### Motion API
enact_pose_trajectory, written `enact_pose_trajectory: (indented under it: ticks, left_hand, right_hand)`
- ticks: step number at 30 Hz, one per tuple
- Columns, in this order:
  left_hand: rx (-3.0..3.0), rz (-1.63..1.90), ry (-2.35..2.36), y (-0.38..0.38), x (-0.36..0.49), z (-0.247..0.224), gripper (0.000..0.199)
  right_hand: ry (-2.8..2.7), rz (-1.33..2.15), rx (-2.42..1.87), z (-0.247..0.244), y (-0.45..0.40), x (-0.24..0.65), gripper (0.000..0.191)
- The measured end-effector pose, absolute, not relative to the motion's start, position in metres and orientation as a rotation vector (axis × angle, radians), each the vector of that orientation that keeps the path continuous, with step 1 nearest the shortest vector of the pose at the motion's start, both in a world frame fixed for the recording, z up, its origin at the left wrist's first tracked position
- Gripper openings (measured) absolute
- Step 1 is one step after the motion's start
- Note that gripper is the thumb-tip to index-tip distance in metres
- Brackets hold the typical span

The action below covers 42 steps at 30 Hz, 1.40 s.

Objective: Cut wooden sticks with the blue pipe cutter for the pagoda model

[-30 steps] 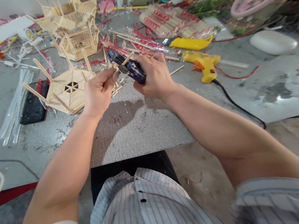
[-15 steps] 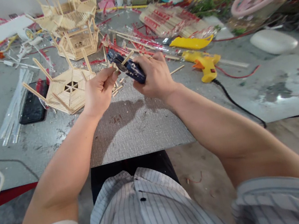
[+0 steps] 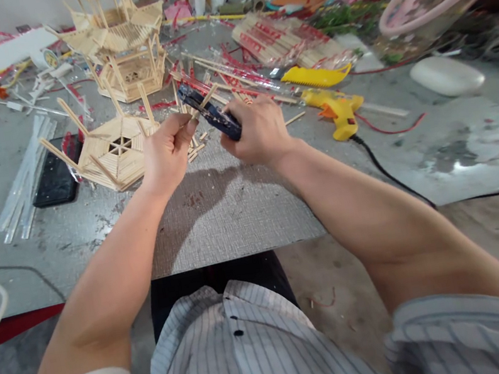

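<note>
My right hand (image 3: 258,125) is wrapped round a dark blue hand tool (image 3: 213,113), whose head points up and to the left. A short wooden stick (image 3: 209,95) crosses the tool. The fingers of my left hand (image 3: 169,149) are pinched beside the tool's head, on a small piece of wooden stick that they mostly hide. Just left of that hand lies a hexagonal stick base (image 3: 100,149) with upright posts. Short cut sticks (image 3: 196,152) are scattered on the table below the tool.
A tiered stick pavilion (image 3: 129,73) stands behind the base. Left lie a black phone (image 3: 54,181) and clear glue sticks (image 3: 22,186). Rightward are a yellow glue gun (image 3: 339,111) with a cord, a yellow-handled cutter (image 3: 317,75), bagged sticks (image 3: 268,40) and a white mouse-shaped object (image 3: 446,76).
My right hand has shifted very slightly, with the tool still in its grip. My left hand stays almost where it was. Objects on the right appear slightly further left in view.
</note>
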<state>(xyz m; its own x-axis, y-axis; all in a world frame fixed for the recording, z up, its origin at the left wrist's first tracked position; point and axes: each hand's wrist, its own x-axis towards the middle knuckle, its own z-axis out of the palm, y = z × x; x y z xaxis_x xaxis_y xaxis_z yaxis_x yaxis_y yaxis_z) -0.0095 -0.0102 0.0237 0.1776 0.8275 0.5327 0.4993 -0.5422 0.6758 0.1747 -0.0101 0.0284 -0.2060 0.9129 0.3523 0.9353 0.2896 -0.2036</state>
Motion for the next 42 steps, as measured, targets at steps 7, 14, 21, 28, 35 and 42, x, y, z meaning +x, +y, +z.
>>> enact_pose_trajectory:
  ticks: [7,14,21,28,35,42]
  left_hand:
    - [2.102,1.185,1.498,-0.009,-0.01,0.025,0.007]
    - [2.212,0.706,1.704,-0.017,-0.003,0.025,0.013]
    - [2.268,0.508,1.736,-0.02,-0.001,0.023,0.017]
    - [2.291,0.496,1.752,-0.019,-0.001,0.018,0.018]
    - [2.293,0.439,1.787,-0.021,0.001,0.02,0.02]
    - [2.287,0.401,1.814,-0.023,0.002,0.021,0.02]
  right_hand:
    - [-2.282,0.222,-1.9,0.056,-0.009,0.171,0.024]
    - [-2.158,0.994,-2.081,0.064,-0.021,0.173,0.071]
    - [-1.937,1.215,-2.113,0.055,-0.019,0.168,0.069]
    - [-2.022,1.145,-2.176,0.057,-0.016,0.161,0.073]
    - [-2.13,1.093,-2.052,0.051,-0.013,0.163,0.074]
    - [-2.016,1.074,-2.174,0.058,-0.018,0.156,0.07]
